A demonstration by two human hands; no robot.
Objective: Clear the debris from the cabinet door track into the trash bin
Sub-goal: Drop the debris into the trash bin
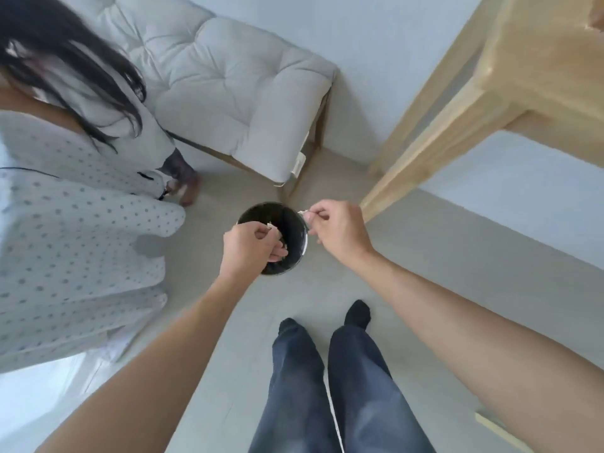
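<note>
Both forearms out, left hand (250, 245) and right hand (336, 228) each pinching debris (302, 212) over trash bin (295, 233).

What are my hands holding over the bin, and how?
Each hand pinches a small pale scrap of debris at its fingertips: left hand over the black trash bin, right hand at its rim.

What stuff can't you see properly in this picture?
- Head view: the trash bin's inside is too dark to show its contents.
- The scraps in the left hand and right hand are too small and mostly covered by fingers.
- The cabinet track is out of frame.
</note>
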